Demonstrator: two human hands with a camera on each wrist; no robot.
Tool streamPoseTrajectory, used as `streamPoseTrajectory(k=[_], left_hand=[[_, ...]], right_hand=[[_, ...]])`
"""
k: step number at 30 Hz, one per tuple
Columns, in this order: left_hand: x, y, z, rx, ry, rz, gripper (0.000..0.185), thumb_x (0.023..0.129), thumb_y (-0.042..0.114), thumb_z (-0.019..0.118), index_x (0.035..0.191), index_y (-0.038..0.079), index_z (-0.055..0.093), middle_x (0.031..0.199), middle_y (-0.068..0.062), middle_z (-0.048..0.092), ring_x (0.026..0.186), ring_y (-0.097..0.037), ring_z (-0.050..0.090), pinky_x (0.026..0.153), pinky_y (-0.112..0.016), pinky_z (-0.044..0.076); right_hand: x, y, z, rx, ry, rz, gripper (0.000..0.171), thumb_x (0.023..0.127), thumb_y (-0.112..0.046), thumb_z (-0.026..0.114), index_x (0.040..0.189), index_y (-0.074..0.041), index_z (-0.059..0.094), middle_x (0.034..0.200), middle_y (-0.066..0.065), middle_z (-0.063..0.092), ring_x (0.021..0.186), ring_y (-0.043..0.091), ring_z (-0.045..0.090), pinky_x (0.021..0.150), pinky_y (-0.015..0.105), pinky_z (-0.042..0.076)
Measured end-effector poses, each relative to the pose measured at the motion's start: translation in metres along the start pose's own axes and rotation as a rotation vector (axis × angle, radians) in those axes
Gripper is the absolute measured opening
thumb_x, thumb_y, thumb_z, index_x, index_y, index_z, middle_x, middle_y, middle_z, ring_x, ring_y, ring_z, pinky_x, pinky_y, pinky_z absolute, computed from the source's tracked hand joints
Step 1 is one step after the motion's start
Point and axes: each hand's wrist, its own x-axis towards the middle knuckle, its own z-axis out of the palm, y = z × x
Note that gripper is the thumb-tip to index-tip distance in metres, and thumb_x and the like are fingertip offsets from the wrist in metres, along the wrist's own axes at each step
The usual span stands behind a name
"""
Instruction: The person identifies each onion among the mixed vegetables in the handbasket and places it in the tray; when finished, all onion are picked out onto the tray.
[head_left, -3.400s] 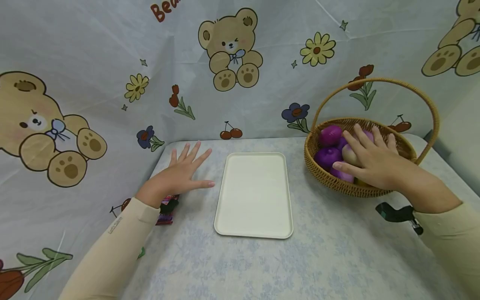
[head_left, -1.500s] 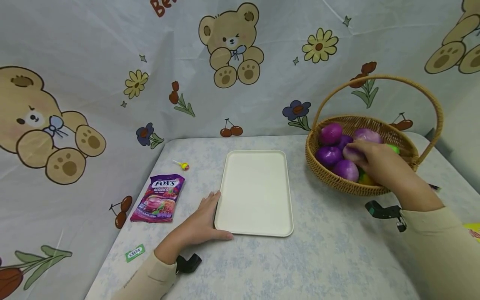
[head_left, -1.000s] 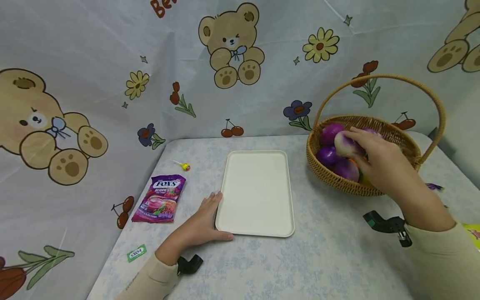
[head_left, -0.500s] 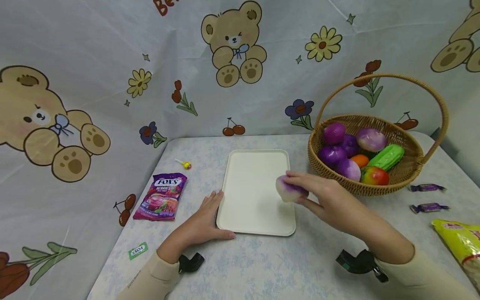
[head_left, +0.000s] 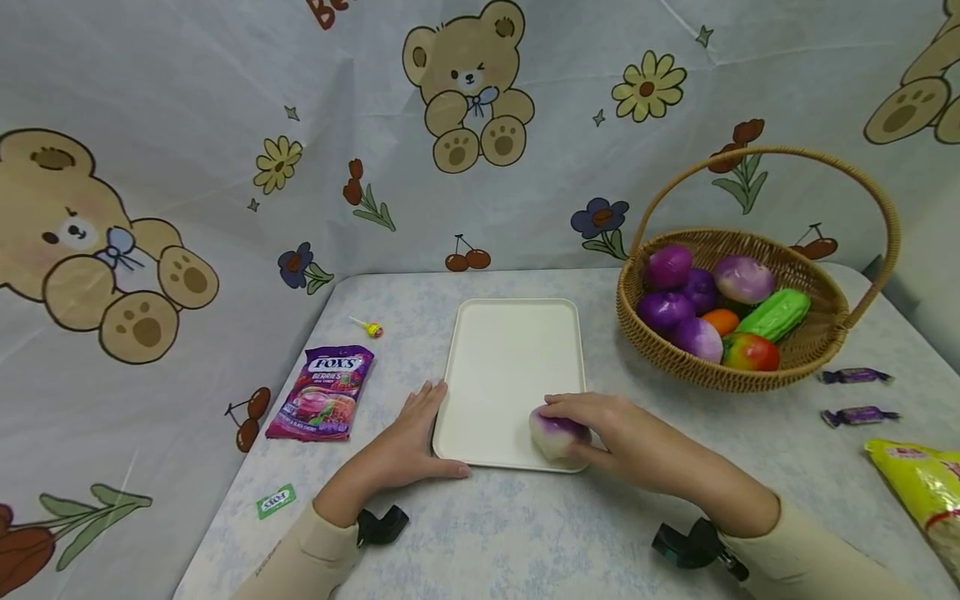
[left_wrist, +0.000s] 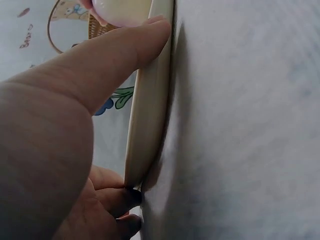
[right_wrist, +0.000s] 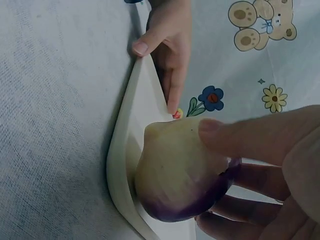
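**Figure: Toy turnip set at the near right corner of a tray**

The right hand (head_left: 626,437) curls its fingers and thumb around a cream-and-purple toy turnip (head_left: 553,432), held low at the near right corner of the cream tray (head_left: 510,358). In the right wrist view the turnip (right_wrist: 180,170) sits just inside the raised rim of the tray (right_wrist: 120,155), thumb on top, fingers beneath the purple end. The left hand (head_left: 408,446) rests against the tray's near left corner, fingers straight and together along the edge, thumb (left_wrist: 125,55) laid along the near rim (left_wrist: 150,115).

Behind, a wicker basket (head_left: 750,379) holds more toy produce: purple and pale turnips, a green cucumber (head_left: 772,314), an orange piece, a red-green fruit. A Fox's candy bag (head_left: 321,404), a lollipop (head_left: 369,330), a green sachet (head_left: 272,502), two wrapped sweets (head_left: 855,377) and a yellow packet (head_left: 922,492) lie on the table (head_left: 675,508).

Risks: the turnip is rounded and sits close to the rim, so on release it may roll over the edge onto the cloth. If the left hand slackens, a nudge from the right could slide the tray.

Limits of view: whether the turnip already rests on the tray floor cannot be told; it appears to touch. The right fingertips under it are hidden in the head view. The yellow packet is cut off by the frame edge, and the basket's lower contents are covered by those above.
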Motion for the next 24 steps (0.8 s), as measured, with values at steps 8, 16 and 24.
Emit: streamPoseTrajectory(k=[8,16,24], left_hand=[[-0.001,-0.001,0.0,0.005,0.003,0.008,0.139,0.075,0.066,0.089,0.169,0.006,0.007,0.174,-0.014,0.007,0.159,-0.028,-0.002,0.125,-0.052,0.006],[-0.002,-0.001,0.0,-0.003,0.012,0.026,0.139,0.075,0.064,0.09,0.169,0.004,0.007,0.174,-0.015,0.008,0.159,-0.029,-0.002,0.125,-0.053,0.005],[-0.001,0.0,0.0,-0.004,0.012,0.02,0.138,0.075,0.063,0.091,0.169,0.004,0.009,0.174,-0.015,0.009,0.159,-0.03,0.0,0.125,-0.053,0.006]], right_hand=[[-0.001,-0.005,-0.003,-0.021,-0.017,0.054,0.053,0.091,-0.016,0.086,0.14,-0.009,0.068,0.146,0.011,0.061,0.133,0.032,0.058,0.107,0.054,0.047],[-0.002,-0.007,-0.008,-0.035,-0.011,0.062,0.053,0.091,-0.015,0.086,0.14,-0.009,0.067,0.146,0.01,0.061,0.134,0.031,0.057,0.106,0.054,0.048],[0.0,0.001,-0.035,-0.117,0.176,-0.021,0.054,0.088,-0.015,0.089,0.137,-0.007,0.069,0.143,0.008,0.064,0.129,0.029,0.061,0.101,0.05,0.053]])
